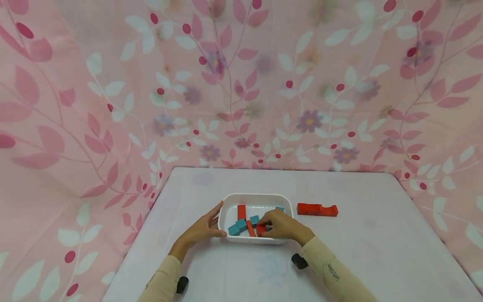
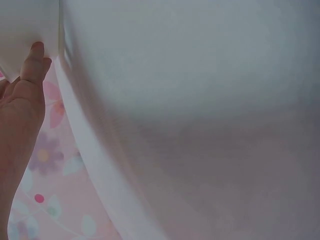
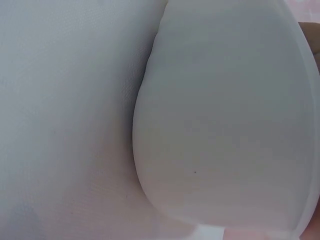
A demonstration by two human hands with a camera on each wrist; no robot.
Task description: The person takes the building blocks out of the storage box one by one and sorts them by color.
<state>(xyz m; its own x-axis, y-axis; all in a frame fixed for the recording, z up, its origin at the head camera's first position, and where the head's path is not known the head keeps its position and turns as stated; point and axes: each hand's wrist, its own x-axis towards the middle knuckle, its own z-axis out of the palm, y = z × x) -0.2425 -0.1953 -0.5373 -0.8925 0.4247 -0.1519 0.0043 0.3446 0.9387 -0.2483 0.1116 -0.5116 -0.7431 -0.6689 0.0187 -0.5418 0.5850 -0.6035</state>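
A white tray (image 1: 256, 240) holds several red and blue blocks. My left hand (image 1: 203, 226) rests against its left end, thumb at the front corner and fingers along the side. In the left wrist view, the fingers (image 2: 34, 65) lie fairly straight on the tray's outer wall (image 2: 25, 30). My right hand (image 1: 281, 225) reaches over the rim and pinches a red block (image 1: 260, 230) inside the tray, its fingertips partly covering it. Left of it lie a narrow red block (image 1: 250, 229) and blue blocks (image 1: 234, 230). The right wrist view mostly shows the tray's outer wall (image 3: 225, 125).
Red blocks (image 1: 317, 209), one with a curved notch, sit in a row on the table right of the tray. Another red block (image 1: 241, 212) lies at the back inside it. The table (image 1: 358, 260) has a white cloth; a floral curtain (image 1: 241, 84) hangs behind.
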